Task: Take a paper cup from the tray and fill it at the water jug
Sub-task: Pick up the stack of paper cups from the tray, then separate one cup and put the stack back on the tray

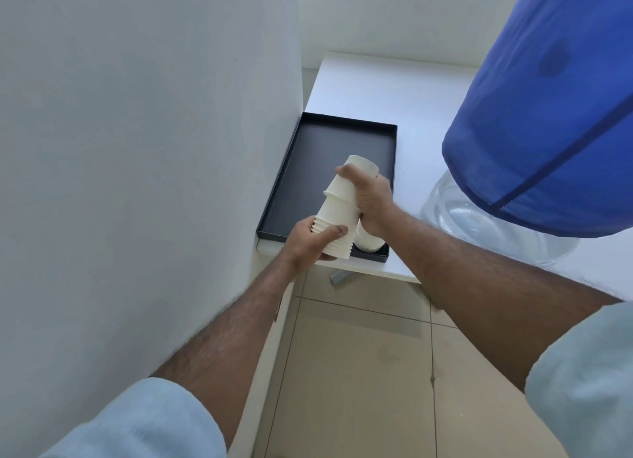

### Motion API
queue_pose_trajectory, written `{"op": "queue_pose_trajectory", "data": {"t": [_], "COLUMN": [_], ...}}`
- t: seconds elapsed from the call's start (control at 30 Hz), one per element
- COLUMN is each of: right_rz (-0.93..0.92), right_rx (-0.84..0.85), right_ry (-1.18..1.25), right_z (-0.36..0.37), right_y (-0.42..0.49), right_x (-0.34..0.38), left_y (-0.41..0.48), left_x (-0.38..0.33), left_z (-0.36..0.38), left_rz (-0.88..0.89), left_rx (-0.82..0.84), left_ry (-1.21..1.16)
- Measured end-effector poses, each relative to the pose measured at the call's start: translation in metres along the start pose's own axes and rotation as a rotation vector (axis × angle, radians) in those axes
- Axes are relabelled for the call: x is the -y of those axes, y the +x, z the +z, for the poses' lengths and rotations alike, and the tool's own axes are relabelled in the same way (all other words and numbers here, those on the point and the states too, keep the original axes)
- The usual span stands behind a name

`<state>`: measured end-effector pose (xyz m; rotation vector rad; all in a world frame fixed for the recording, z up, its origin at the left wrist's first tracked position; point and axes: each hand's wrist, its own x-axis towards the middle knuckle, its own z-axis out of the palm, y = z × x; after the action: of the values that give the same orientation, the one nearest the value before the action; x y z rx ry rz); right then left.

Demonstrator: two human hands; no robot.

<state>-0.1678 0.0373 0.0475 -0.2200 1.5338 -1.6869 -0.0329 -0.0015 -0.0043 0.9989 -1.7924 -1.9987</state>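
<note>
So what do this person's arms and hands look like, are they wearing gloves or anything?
No gloves: the left hand and right hand are bare, with no rings, watch or bands visible on fingers or wrists. Both forearms are bare and hairy. The pale blue soft fabric sleeves are pushed or rolled up near the elbows on both arms.

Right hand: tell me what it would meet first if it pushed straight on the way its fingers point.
Probably the white wall. The right hand grips the top cups of the cup stack, fingers pointing left. Depth is unclear.
</note>
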Motion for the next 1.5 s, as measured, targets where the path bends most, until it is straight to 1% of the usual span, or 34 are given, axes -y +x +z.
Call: {"op": "queue_pose_trajectory", "data": {"t": [0.17, 0.3, 0.37, 0.47, 0.5, 0.57, 0.63, 0.7, 0.8, 0.87, 0.97, 1.1, 1.23, 1.4, 1.5], "right_rz": [-0.024, -0.031, -0.031, 0.008, 0.024, 0.049, 0.076, 0.127, 0.259, 0.316, 0.356, 0.382, 0.361, 0.354, 0.339], "right_rx": [0.041, 0.006, -0.026, -0.068, -0.061, 0.009, 0.087, 0.086, 0.019, -0.019, -0.058, -0.004, 0.049, 0.036, 0.010], "right_ry": [0.128, 0.366, 0.428, 0.435, 0.428, 0.433, 0.507, 0.573, 0.530, 0.505, 0.614, 0.706, 0.679, 0.648, 0.657], "right_z": [-0.007, -0.018, -0.025, -0.040, -0.047, -0.064, -0.082, -0.103, -0.132, -0.152, -0.182, -0.222, -0.254, -0.285, -0.298], "right_y": [-0.002, -0.010, -0.020, -0.042, -0.051, -0.072, -0.094, -0.115, -0.140, -0.151, -0.166, -0.182, -0.188, -0.189, -0.185], "right_x": [0.022, 0.031, 0.033, 0.026, 0.021, 0.007, -0.011, -0.033, -0.067, -0.088, -0.116, -0.139, -0.149, -0.166, -0.172], "left_y": [-0.008, -0.009, -0.008, -0.001, 0.004, 0.015, 0.027, 0.039, 0.054, 0.061, 0.069, 0.072, 0.073, 0.070, 0.061], "left_x": [0.016, 0.024, 0.027, 0.029, 0.029, 0.030, 0.030, 0.030, 0.030, 0.033, 0.039, 0.050, 0.059, 0.067, 0.071], "left_z": [-0.003, -0.003, -0.002, -0.003, -0.002, 0.002, 0.006, 0.011, 0.017, 0.021, 0.026, 0.027, 0.025, 0.029, 0.024], "left_rz": [0.056, 0.041, 0.043, 0.060, 0.066, 0.079, 0.100, 0.120, 0.158, 0.172, 0.159, 0.147, 0.146, 0.119, 0.170], "left_rx": [0.006, -0.028, -0.080, -0.205, -0.253, -0.330, -0.384, -0.417, -0.426, -0.435, -0.448, -0.454, -0.466, -0.498, -0.477], "left_ry": [-0.055, -0.116, -0.123, -0.103, -0.079, -0.049, -0.028, 0.030, 0.086, 0.161, 0.259, 0.376, 0.421, 0.486, 0.512]}}
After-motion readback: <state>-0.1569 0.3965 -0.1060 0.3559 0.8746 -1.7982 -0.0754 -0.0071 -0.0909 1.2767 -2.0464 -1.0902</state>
